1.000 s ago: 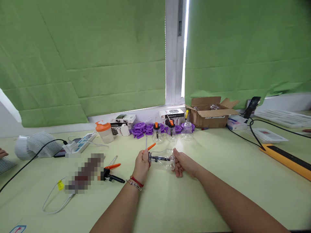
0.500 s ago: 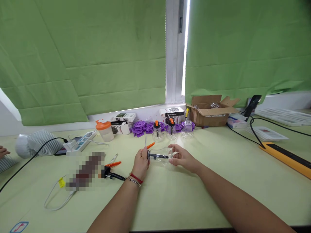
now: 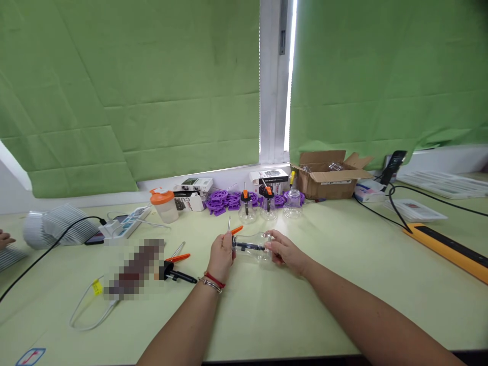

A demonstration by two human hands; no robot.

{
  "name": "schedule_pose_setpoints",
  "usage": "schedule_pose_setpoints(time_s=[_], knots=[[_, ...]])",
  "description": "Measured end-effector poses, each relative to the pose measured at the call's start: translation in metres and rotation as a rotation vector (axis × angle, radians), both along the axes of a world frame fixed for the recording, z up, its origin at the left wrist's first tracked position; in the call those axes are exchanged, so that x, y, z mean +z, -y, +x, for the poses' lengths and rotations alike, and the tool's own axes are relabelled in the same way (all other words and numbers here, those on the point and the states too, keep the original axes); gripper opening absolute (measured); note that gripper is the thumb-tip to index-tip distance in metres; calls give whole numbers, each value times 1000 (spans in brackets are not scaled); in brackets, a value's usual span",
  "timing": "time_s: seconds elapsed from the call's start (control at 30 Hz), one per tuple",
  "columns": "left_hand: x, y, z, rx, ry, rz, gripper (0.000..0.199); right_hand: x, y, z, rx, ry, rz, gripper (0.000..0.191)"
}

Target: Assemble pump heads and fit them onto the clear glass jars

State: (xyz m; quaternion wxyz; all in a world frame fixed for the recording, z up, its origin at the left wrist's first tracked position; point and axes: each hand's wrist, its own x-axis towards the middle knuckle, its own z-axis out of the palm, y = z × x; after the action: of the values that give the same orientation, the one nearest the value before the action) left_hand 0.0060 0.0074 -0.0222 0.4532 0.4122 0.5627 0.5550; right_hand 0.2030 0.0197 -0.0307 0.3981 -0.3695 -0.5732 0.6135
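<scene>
A clear bottle lies sideways between my hands above the table, with a black tube inside it. My left hand is closed round the pump head at its neck; an orange lever and a metal spout stick out past the fingers. My right hand grips the bottle's base, fingers behind and thumb in front. Left of my left wrist lies another black pump head with an orange lever. Two clear bottles with black and orange tops stand behind.
Purple plastic parts, a third clear bottle and an open cardboard box line the back. An orange-lidded cup and a power strip are left. An orange bar lies right. A person's hand shows far left.
My right hand's fingers have closed in more on the bottle's base, with the thumb now over its near side. My left hand has stayed almost still on the pump head.
</scene>
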Motion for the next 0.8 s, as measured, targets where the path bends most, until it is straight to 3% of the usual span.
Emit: schedule_pose_setpoints(time_s=[0.23, 0.3, 0.37, 0.47, 0.53, 0.63, 0.67, 0.8], knots=[[-6, -6, -8, 42, -141, 88, 39, 1, -1, 1, -22, 140, 50, 46], [-6, -7, -10, 93, -232, 137, 38, 3, 1, 0, -113, 262, 210, 53], [-6, -5, -10, 138, -344, 174, 37, 4, 5, -3, -205, 404, 486, 63], [-2, 3, -4, 156, -488, 235, 35, 1, 11, -13, -213, 620, 826, 79], [2, 11, 1, 88, -528, 297, 33, -4, 12, -19, -233, 712, 887, 81], [12, 16, -1, -55, -628, 352, 38, -9, 2, -14, -355, 723, 883, 66], [16, 16, -7, -32, -713, 334, 43, -10, -5, -7, -407, 700, 881, 62], [31, 8, -47, 376, -1186, 89, 48, -7, -39, 42, -791, 624, 843, 59]])
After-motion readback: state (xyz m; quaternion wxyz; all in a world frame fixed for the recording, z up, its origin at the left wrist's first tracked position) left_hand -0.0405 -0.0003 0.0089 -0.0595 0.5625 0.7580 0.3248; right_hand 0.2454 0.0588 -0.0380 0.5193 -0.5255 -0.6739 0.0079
